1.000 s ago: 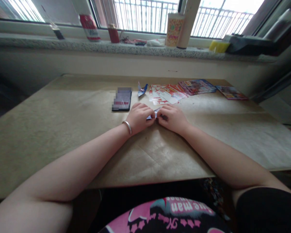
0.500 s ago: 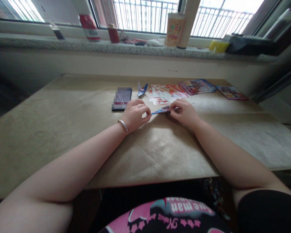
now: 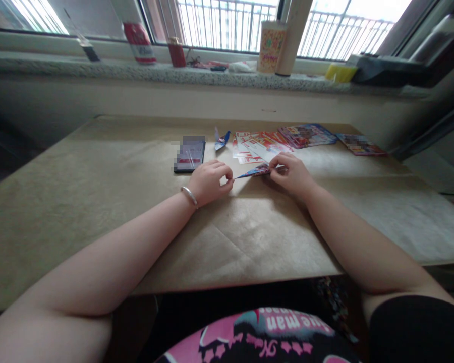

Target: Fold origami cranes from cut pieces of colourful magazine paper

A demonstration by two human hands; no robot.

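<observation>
Between my hands is a narrow piece of folded paper (image 3: 254, 172), printed in blue and red, held just above the table. My left hand (image 3: 211, 181), with a silver bracelet at the wrist, pinches its thin left tip between thumb and forefinger. At its right end, my right hand (image 3: 290, 172) is closed on the paper and hides that part. Beyond my left hand lies a phone (image 3: 191, 155) with its screen lit. A folded blue paper figure (image 3: 222, 140) stands a little further back, beside several red and white printed sheets (image 3: 263, 146).
Colourful stacks of printed cards (image 3: 308, 135) and another booklet (image 3: 361, 144) lie at the back right of the table (image 3: 98, 201). On the window sill stand a red can (image 3: 139, 44), a red bottle (image 3: 177, 53), a patterned cup (image 3: 271, 46) and a yellow object (image 3: 340, 73).
My left hand has shifted slightly left and my right hand slightly right. More of the folded paper shows between them, and its angle has changed a little.
</observation>
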